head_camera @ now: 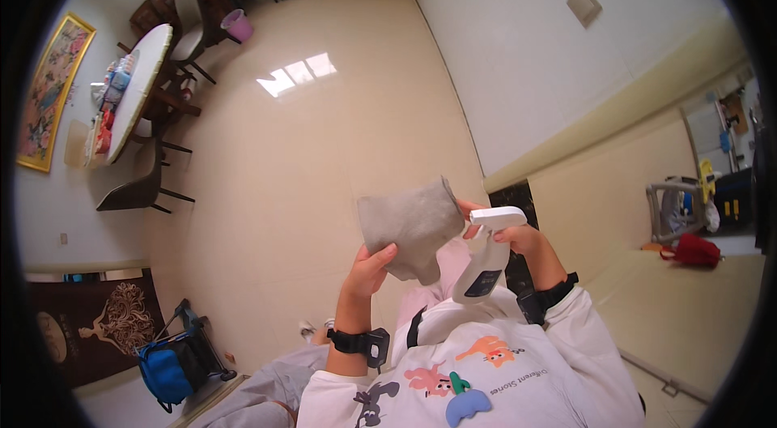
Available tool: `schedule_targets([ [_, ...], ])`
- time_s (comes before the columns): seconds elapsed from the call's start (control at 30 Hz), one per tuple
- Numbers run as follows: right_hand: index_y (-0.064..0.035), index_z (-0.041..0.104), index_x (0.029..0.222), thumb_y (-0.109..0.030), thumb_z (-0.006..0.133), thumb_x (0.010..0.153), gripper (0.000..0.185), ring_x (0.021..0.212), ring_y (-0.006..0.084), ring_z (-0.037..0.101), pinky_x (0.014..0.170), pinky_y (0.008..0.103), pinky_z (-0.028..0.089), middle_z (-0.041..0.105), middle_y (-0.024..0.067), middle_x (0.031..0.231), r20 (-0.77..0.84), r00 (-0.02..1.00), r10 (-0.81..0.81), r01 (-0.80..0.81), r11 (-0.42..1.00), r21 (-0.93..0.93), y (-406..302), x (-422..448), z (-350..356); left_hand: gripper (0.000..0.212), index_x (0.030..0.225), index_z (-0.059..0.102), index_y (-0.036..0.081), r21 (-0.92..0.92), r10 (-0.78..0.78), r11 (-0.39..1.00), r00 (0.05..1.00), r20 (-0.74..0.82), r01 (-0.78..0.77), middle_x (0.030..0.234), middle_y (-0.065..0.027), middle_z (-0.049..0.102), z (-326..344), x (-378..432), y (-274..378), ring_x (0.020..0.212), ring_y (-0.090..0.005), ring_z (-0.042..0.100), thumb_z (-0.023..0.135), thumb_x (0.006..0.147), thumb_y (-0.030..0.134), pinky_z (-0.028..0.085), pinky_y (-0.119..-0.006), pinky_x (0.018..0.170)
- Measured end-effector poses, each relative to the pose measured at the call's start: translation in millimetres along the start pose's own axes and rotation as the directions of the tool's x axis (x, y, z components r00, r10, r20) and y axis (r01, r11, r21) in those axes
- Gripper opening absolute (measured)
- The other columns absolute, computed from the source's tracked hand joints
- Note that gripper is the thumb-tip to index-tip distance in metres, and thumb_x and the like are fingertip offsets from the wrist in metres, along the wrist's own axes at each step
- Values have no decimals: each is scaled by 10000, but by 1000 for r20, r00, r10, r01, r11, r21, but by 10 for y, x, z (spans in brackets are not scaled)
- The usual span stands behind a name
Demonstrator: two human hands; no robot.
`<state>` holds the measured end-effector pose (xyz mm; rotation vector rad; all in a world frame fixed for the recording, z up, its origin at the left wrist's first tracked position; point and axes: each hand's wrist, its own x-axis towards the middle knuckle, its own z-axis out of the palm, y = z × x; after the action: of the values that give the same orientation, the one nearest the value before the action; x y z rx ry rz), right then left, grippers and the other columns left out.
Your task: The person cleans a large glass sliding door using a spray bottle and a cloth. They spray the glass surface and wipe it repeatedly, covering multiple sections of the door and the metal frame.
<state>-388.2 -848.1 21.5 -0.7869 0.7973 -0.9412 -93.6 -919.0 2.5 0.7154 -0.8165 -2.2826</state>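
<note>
A grey cleaning cloth hangs in front of my body, its lower edge drooping. My left hand pinches its lower left part, with the thumb on top. My right hand holds a white trigger spray bottle by its neck, just below the spray head. The bottle is tilted and bears a dark label with writing. Some fingers of the right hand reach behind the spray head to the cloth's right edge; whether they grip it is partly hidden.
A round table with packages and several chairs stands on the left, a pink bin beyond it. A blue trolley bag is at lower left, near another person's grey-clothed leg. A wall runs along the right, ending at a doorway.
</note>
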Motion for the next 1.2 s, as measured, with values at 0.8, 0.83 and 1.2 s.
schedule_targets([
  [0.8,-45,636,1139,-29,589,783,360,911,88,523,807,246,422,636,5,1052,63,974,216,-172,895,-412,-952,3261,-797,375,1091,586,58,888,728,440,524,-441,135,1004,-123,629,-557,1737,979,914,-282,611,690,734,19,488,-351,773],
  [0.83,-44,634,1141,-25,585,779,367,915,89,525,810,248,421,636,7,1052,102,968,230,-163,882,-442,-931,3345,-763,373,1069,591,59,881,716,438,524,-462,178,1004,-122,620,-665,1728,959,929,-293,598,692,714,12,487,-360,772],
  [1.2,39,594,1122,-214,607,645,540,1083,234,552,961,333,388,628,128,1122,432,821,372,-87,830,-550,-611,4377,371,279,853,554,61,783,743,603,462,-483,-152,1147,-107,613,-1625,647,1167,978,-222,582,739,646,32,477,-333,785],
])
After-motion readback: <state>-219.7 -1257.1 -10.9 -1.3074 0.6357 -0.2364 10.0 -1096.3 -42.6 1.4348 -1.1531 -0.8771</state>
